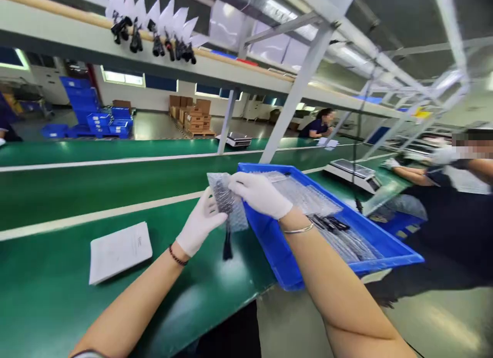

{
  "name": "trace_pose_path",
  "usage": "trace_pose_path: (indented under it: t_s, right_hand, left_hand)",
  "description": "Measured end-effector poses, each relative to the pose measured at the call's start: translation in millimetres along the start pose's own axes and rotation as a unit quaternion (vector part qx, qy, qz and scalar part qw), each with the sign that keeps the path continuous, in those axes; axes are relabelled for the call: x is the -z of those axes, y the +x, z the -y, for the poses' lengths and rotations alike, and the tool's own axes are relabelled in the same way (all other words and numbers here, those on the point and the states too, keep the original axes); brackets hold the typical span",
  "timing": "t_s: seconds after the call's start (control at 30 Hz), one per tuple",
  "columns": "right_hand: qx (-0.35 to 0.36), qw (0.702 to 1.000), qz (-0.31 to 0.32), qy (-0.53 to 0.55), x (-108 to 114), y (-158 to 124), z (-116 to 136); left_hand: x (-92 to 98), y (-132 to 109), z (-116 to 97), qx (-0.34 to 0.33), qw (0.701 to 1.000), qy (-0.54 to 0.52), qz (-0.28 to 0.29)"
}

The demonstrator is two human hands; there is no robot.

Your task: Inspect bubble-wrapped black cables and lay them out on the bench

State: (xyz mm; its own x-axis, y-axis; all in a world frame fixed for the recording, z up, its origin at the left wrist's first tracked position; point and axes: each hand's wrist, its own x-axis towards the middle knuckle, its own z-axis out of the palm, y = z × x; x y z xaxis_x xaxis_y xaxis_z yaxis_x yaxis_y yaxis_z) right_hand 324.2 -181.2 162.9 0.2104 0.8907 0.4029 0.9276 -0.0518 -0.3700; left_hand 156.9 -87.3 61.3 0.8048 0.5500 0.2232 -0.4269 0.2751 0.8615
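Both my hands wear white gloves and hold one bubble-wrap bag (223, 196) above the green bench. My left hand (200, 222) grips its lower left side, fingers and thumb closed round it. At its upper right, my right hand (262, 193) pinches the bag's edge. Something dark shows through the plastic, and a black cable end (227, 247) hangs out below. Just right of the bag, a blue tray (269, 245) holds several bubble-wrap bags with black cables (331, 224) among them. My right forearm crosses over the tray.
A stack of white printed sheets or booklets (121, 252) lies on the green bench (46, 301) at left. A weighing scale (352, 175) stands beyond the tray. A slanted white post (296, 93) rises behind it. Co-workers (318, 124) sit across and at right.
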Motion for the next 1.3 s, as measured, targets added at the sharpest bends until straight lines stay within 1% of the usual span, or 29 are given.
trace_pose_path:
  t_s: [0.03, 0.07, 0.1, 0.13, 0.17, 0.2, 0.23, 0.3, 0.33, 0.37, 0.4, 0.47, 0.57, 0.67, 0.73, 0.87, 1.13, 1.2, 1.3]
  right_hand:
    - [-0.005, 0.999, 0.006, 0.052, -18, -4, 13]
    - [-0.021, 0.994, -0.013, 0.105, -37, -10, 23]
    - [-0.046, 0.985, -0.052, 0.159, -56, -18, 31]
    - [-0.071, 0.969, -0.092, 0.218, -75, -27, 37]
    - [-0.089, 0.948, -0.112, 0.286, -95, -37, 41]
    - [-0.097, 0.923, -0.104, 0.358, -113, -48, 45]
    - [-0.098, 0.896, -0.069, 0.428, -131, -59, 49]
    - [-0.114, 0.843, 0.037, 0.524, -161, -79, 55]
    - [-0.134, 0.826, 0.081, 0.542, -172, -88, 57]
    - [-0.162, 0.817, 0.105, 0.543, -180, -96, 59]
    - [-0.189, 0.816, 0.117, 0.533, -185, -102, 59]
    - [-0.219, 0.826, 0.117, 0.506, -187, -113, 59]
    - [-0.225, 0.838, 0.109, 0.485, -181, -125, 56]
    - [-0.237, 0.831, 0.115, 0.489, -177, -132, 53]
    - [-0.245, 0.828, 0.116, 0.491, -178, -135, 53]
    - [-0.245, 0.825, 0.115, 0.496, -181, -136, 53]
    - [-0.242, 0.821, 0.114, 0.505, -177, -135, 55]
    - [-0.241, 0.820, 0.113, 0.507, -177, -135, 55]
    - [-0.243, 0.823, 0.110, 0.501, -177, -134, 56]
  left_hand:
    - [-3.3, 1, 1, 0.010, 0.999, -0.032, 0.006]
    - [-3.3, 1, 2, 0.020, 0.998, -0.065, -0.009]
    - [-0.4, -1, 2, 0.030, 0.994, -0.096, -0.036]
    - [4.6, -3, 3, 0.036, 0.989, -0.125, -0.075]
    - [10.8, -5, 3, 0.035, 0.981, -0.151, -0.116]
    - [17.3, -8, 2, 0.028, 0.973, -0.171, -0.152]
    - [23.6, -10, 2, 0.020, 0.966, -0.188, -0.179]
    - [33.9, -13, -1, 0.024, 0.955, -0.212, -0.207]
    - [37.8, -13, -2, 0.030, 0.951, -0.218, -0.216]
    - [41.1, -13, -5, 0.037, 0.949, -0.221, -0.223]
    - [44.2, -12, -7, 0.041, 0.947, -0.222, -0.230]
    - [50.1, -9, -14, 0.035, 0.946, -0.212, -0.243]
    - [58.5, -4, -24, 0.000, 0.950, -0.184, -0.254]
    - [62.5, -1, -31, -0.029, 0.952, -0.166, -0.254]
    - [61.4, -1, -33, -0.034, 0.955, -0.164, -0.243]
    - [54.7, -2, -32, -0.040, 0.962, -0.162, -0.217]
    - [50.2, -4, -36, -0.039, 0.967, -0.139, -0.210]
    - [49.0, -6, -33, -0.032, 0.967, -0.136, -0.214]
    - [43.8, -14, -17, -0.015, 0.962, -0.138, -0.235]
